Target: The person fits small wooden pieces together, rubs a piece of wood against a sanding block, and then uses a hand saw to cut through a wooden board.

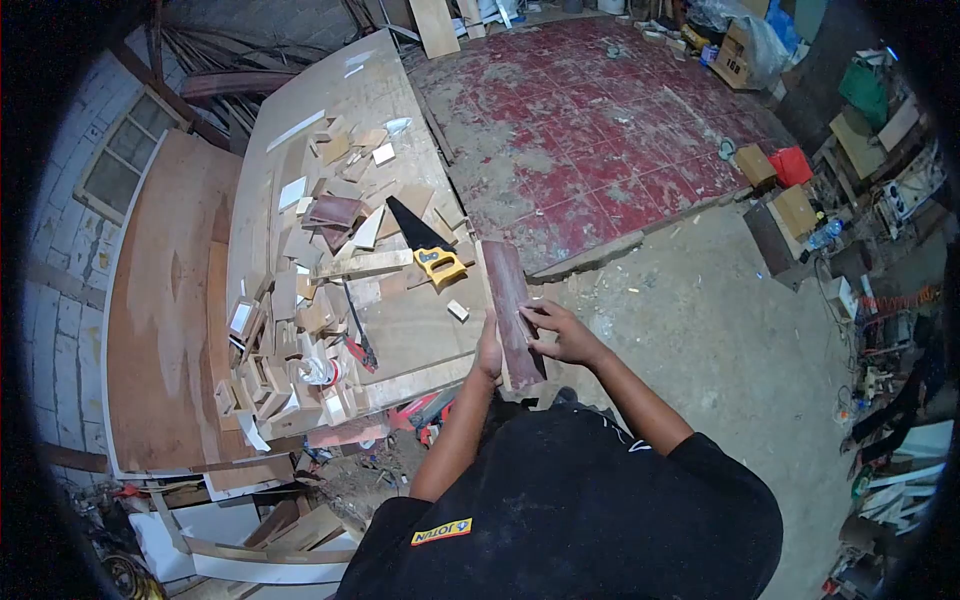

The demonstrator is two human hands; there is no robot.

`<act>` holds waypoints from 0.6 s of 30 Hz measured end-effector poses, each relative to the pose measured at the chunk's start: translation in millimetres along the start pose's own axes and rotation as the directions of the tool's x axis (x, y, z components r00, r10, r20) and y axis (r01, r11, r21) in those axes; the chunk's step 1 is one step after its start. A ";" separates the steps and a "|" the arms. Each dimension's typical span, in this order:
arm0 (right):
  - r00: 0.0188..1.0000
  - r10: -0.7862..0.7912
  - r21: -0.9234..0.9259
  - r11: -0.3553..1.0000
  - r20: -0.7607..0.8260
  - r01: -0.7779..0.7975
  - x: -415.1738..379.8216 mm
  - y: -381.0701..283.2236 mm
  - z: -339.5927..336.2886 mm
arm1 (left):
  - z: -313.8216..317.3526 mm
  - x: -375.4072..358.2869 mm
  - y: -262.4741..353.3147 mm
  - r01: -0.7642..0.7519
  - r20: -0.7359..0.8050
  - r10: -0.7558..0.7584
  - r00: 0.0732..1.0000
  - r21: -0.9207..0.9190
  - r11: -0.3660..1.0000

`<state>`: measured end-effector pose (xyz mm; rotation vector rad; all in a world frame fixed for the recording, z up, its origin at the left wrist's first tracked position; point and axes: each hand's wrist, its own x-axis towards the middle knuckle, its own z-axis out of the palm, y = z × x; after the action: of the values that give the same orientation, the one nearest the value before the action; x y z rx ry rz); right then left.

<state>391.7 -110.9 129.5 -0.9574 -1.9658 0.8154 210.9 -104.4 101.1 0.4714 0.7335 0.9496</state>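
Between the two hands, a board (512,312) is held: left hand (489,357) underneath, right hand (562,334) pinching its edge. It could be dropped if tipped.

A long, narrow wooden board (511,310), dark reddish-brown with a worn, scuffed face, is held flat side up off the tabletop's (420,330) right edge. Its far end reaches past the near right corner; its near end tilts down toward the person.
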 end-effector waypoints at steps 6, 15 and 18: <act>0.997 0.071 0.132 0.989 0.006 -0.071 -8.6 6.2 0.0 | -8.7 2.8 -2.1 0.044 0.185 -0.032 0.982 -0.057 0.997; 0.979 0.192 0.273 0.948 -0.072 -0.166 -17.5 13.6 34.2 | -10.1 1.0 0.2 -0.003 0.058 -0.001 0.998 0.082 0.997; 0.959 0.257 0.288 0.933 -0.118 -0.215 -10.5 38.2 38.5 | -13.4 5.3 -11.4 -0.023 -0.075 0.060 0.995 0.422 0.906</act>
<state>375.8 -108.0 76.6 -1.0685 -1.5756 1.0832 209.3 -105.1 82.8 0.8319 1.0186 0.8540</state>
